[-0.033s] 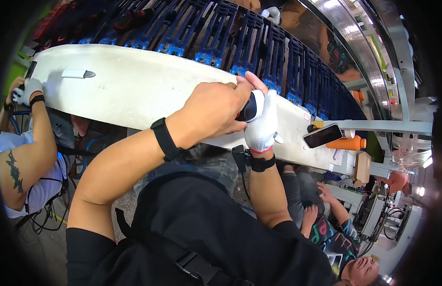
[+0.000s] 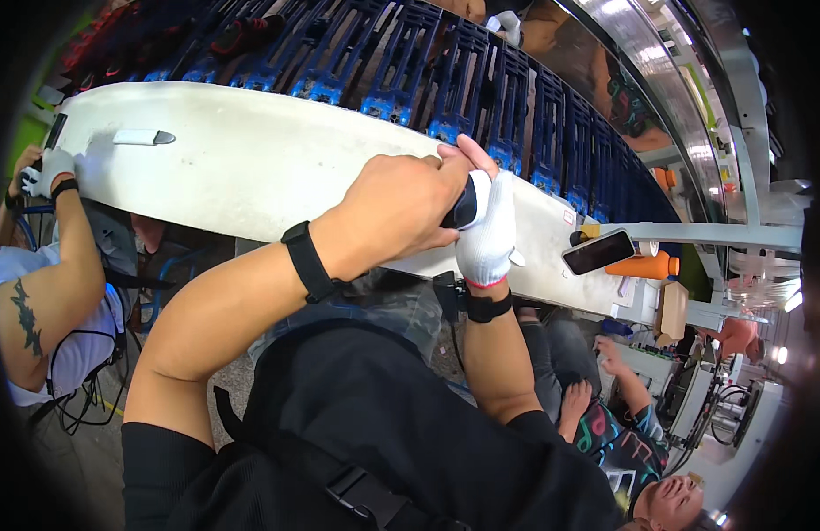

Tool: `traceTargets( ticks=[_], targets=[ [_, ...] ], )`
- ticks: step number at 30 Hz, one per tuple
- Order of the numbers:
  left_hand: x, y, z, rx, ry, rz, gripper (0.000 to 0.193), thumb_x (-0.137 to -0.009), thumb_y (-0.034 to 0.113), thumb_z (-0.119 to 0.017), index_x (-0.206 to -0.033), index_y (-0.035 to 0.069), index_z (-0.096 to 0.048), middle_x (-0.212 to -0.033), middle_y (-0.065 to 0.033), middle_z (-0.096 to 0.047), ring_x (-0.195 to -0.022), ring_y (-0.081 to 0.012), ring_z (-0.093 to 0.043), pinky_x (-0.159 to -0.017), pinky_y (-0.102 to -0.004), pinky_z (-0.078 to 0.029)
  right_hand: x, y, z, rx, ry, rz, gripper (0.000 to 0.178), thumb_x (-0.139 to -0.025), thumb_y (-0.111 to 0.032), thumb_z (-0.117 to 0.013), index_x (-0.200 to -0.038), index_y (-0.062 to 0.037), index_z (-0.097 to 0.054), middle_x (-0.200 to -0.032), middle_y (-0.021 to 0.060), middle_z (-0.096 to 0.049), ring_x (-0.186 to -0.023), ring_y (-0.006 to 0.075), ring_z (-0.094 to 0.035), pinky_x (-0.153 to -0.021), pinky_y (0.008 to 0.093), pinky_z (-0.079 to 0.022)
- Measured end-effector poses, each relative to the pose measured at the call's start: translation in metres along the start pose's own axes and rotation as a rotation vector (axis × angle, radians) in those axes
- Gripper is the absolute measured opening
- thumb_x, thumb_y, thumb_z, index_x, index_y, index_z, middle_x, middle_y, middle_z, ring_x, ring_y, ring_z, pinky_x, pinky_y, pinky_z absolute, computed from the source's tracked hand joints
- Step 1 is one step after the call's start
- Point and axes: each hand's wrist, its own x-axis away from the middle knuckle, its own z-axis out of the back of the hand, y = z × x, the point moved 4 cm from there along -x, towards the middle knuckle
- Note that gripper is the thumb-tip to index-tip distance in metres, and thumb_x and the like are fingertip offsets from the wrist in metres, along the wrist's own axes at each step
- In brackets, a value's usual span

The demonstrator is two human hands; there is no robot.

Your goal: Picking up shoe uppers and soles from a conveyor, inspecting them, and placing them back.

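A small dark, curved item [image 2: 464, 205] with a glossy face is held between my two hands above the front edge of the white table; its kind does not show, as fingers cover most of it. My bare left hand [image 2: 399, 205], strapped in black at the wrist, curls over it from the left. My right hand [image 2: 489, 232], in a white knit glove with a red hem, is closed round its right side. Bare fingers show past the glove's far end. Beside the glove, a small pale tip [image 2: 516, 257] sticks out.
The white table [image 2: 251, 168] carries a white stick with a grey tip [image 2: 145, 137]. A phone [image 2: 598, 252] and an orange bottle [image 2: 644, 266] stand right. Blue slats [image 2: 392, 88] run behind. Co-workers sit left [image 2: 52, 327] and right [image 2: 605, 442].
Both my hands have shifted very slightly to the right with the dark item, which shows at a slightly different angle. The left co-worker's gloved hand has moved a little.
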Motion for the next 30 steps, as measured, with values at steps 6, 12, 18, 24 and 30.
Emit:
traceTargets(
  ticks=[6, 12, 18, 24, 30],
  targets=[
    [0.003, 0.015, 0.001, -0.042, 0.049, -0.119, 0.067, -0.075, 0.031, -0.097, -0.121, 0.001, -0.059, -0.095, -0.0128, -0.076, -0.088, -0.0342, -0.078, -0.073, -0.0432, -0.062, 0.021, -0.009, 0.011, 0.183, -0.026, 0.042, 0.05, -0.117, -0.026, -0.042, -0.154, 0.0048, -0.055, -0.14, 0.0175, -0.073, -0.124, 0.0238, -0.069, -0.11, 0.036, -0.053],
    [0.021, 0.006, 0.024, -0.031, -0.017, -0.221, 0.077, -0.07, 0.024, -0.098, -0.133, 0.005, -0.059, -0.116, -0.0122, -0.071, -0.103, -0.0357, -0.074, -0.082, -0.0435, -0.063, 0.054, -0.009, 0.002, 0.48, 0.038, 0.165, 0.05, -0.117, -0.021, -0.046, -0.159, 0.0054, -0.046, -0.155, 0.0245, -0.062, -0.135, 0.0322, -0.066, -0.118, 0.0412, -0.049],
    [0.078, 0.009, 0.066, 0.267, -0.223, 0.046, 0.121, -0.064, 0.025, -0.102, -0.167, 0.008, -0.04, -0.16, -0.0228, -0.046, -0.143, -0.0481, -0.056, -0.117, -0.0507, -0.052, 0.086, 0.039, -0.002, 1.008, -0.17, 0.326, 0.083, -0.078, -0.032, -0.092, -0.151, -0.0037, -0.062, -0.138, 0.0172, -0.074, -0.123, 0.0363, -0.073, -0.105, 0.0449, -0.056],
    [0.123, -0.012, 0.035, 0.308, -0.004, 0.224, 0.093, -0.069, 0.028, -0.102, -0.149, 0.006, -0.061, -0.157, -0.0213, -0.052, -0.138, -0.0434, -0.062, -0.113, -0.0491, -0.056, 0.079, 0.042, -0.015, 1.04, -0.206, 0.551, 0.081, -0.07, -0.045, -0.096, -0.134, -0.0032, -0.069, -0.125, 0.0117, -0.078, -0.112, 0.0319, -0.074, -0.096, 0.0447, -0.057],
    [0.141, -0.018, 0.023, 0.17, 0.194, 0.077, 0.065, -0.068, 0.026, -0.101, -0.125, 0.009, -0.074, -0.148, -0.0176, -0.061, -0.102, -0.0348, -0.078, -0.08, -0.0419, -0.067, 0.076, 0.046, -0.019, 0.988, -0.261, 0.534, 0.073, -0.071, -0.062, -0.092, -0.117, -0.0082, -0.076, -0.106, 0.0075, -0.077, -0.095, 0.0284, -0.073, -0.086, 0.0419, -0.055]
  ],
)
